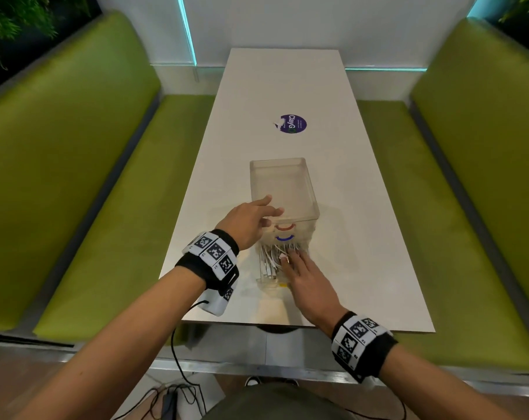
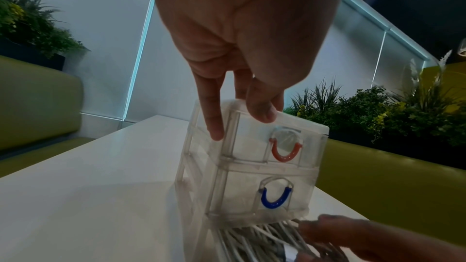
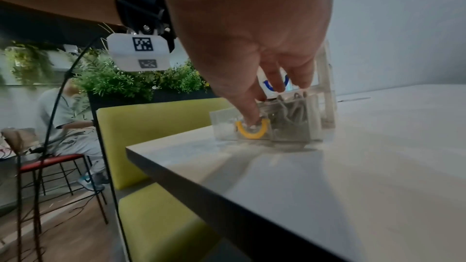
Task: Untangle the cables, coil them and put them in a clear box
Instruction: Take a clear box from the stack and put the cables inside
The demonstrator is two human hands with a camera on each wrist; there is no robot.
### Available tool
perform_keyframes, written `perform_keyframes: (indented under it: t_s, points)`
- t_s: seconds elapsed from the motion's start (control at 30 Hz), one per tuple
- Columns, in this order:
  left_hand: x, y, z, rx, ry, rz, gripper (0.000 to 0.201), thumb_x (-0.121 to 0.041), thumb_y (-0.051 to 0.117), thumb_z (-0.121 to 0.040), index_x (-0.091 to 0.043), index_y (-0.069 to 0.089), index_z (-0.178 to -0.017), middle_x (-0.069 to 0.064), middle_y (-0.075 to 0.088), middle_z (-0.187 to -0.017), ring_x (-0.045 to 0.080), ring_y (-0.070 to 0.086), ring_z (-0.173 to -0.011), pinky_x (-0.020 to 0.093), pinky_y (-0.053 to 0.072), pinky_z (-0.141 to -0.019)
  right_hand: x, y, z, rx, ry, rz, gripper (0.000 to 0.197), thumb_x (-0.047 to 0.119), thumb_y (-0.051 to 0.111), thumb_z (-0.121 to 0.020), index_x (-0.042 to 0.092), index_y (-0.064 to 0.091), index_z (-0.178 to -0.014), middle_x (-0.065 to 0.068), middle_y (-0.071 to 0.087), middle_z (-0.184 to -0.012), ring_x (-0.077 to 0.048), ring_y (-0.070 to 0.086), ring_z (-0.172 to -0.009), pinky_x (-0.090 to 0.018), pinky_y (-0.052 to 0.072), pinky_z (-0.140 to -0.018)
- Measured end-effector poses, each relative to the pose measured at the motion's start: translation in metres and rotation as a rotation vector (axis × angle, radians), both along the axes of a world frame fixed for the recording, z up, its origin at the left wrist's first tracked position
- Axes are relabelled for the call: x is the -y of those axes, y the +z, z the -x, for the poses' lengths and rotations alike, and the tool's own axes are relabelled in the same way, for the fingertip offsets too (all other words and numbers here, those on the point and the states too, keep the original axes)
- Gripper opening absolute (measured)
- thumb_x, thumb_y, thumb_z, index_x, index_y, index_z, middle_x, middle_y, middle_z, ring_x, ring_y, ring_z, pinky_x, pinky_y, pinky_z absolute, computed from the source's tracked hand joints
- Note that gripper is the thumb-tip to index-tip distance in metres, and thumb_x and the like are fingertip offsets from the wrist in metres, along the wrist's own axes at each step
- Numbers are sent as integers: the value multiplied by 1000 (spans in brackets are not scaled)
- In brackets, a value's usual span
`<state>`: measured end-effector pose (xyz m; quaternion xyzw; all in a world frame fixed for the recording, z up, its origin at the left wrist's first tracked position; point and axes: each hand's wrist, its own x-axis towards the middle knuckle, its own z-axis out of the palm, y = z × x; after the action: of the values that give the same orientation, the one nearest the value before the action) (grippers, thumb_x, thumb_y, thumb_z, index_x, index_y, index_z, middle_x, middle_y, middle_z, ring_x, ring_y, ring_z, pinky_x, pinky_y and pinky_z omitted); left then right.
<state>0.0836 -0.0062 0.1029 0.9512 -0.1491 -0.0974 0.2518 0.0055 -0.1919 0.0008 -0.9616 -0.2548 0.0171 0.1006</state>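
Observation:
A clear box (image 1: 282, 183) of stacked drawers, with a red handle (image 2: 286, 151) and a blue handle (image 2: 276, 197), stands near the front of the white table. Its bottom drawer, with a yellow handle (image 3: 249, 133), is pulled out towards me. White cables (image 1: 269, 259) lie bundled inside it. My left hand (image 1: 254, 218) rests on the box's top front corner, its fingers (image 2: 214, 123) straight. My right hand (image 1: 304, 269) lies flat on the cables in the drawer, fingertips pressing down. The hand hides part of the bundle.
The white table (image 1: 363, 237) carries a round purple sticker (image 1: 293, 124) beyond the box. Green benches (image 1: 75, 177) flank both sides. The table's front edge (image 1: 287, 325) is just under my wrists. A seated person (image 3: 65, 119) and plants show in the right wrist view.

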Motion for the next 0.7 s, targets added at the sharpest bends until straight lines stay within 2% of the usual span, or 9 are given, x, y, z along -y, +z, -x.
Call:
perform_keyframes:
  t_s: [0.07,0.13,0.17,0.27,0.33,0.4,0.47,0.57,0.7]
  points:
    - [-1,1,0,-16,-3,8,59,10,45,-86,-27,55,-131,0,28,-156,12,67,-92,20,47,-86,-2,0,-2,52,-29,7,48,5,55,-78,3,55,-125,-19,57,-124,-40,45,-119,-42,51,-95]
    - [-1,1,1,-24,-4,14,62,13,44,-83,-25,56,-130,1,28,-156,14,67,-92,25,49,-88,-4,-1,-10,78,-65,-57,46,7,38,-79,4,60,-119,-17,60,-113,-34,44,-107,-39,56,-81]
    - [0,1,2,-28,-5,17,62,13,43,-83,-25,56,-130,1,29,-156,14,67,-91,27,50,-88,-6,2,-13,82,-96,-85,43,6,42,-78,4,62,-115,-15,60,-107,-32,45,-101,-40,56,-74]
    - [1,1,3,-21,8,11,62,12,43,-82,-26,57,-129,-1,28,-156,14,67,-93,21,47,-82,-11,11,-15,95,-126,-79,34,2,72,-66,7,67,-100,-10,60,-92,-29,53,-82,-34,49,-60]
    - [1,2,3,-24,13,13,62,12,43,-82,-27,56,-129,-2,28,-156,13,67,-94,19,45,-80,-10,14,-5,26,-83,-35,26,1,77,-62,9,66,-85,-7,61,-83,-27,56,-72,-29,38,-54]
    - [1,2,3,-26,8,6,63,12,43,-82,-26,56,-129,-2,28,-156,13,67,-95,19,45,-81,-9,9,1,-53,-47,-27,10,4,65,-79,7,66,-88,-10,64,-93,-31,61,-80,-30,38,-56]
    - [1,2,3,-30,-2,5,62,12,43,-82,-26,57,-129,-2,28,-156,13,67,-95,18,43,-79,-9,3,-6,-149,-82,-124,22,9,49,-91,8,64,-107,-11,62,-113,-32,60,-97,-33,44,-66]
    - [0,2,2,-33,-8,-1,60,12,43,-83,-25,57,-128,-2,28,-156,13,67,-96,14,39,-77,-11,1,-25,-200,-116,-221,38,6,46,-92,6,52,-130,-10,53,-134,-30,54,-113,-35,49,-83]
    - [1,3,2,-37,-1,1,57,11,42,-85,-25,58,-128,-2,28,-156,14,67,-96,14,40,-77,-10,12,-25,-286,-86,-197,39,12,47,-94,13,50,-133,-5,52,-135,-30,56,-112,-37,49,-85]
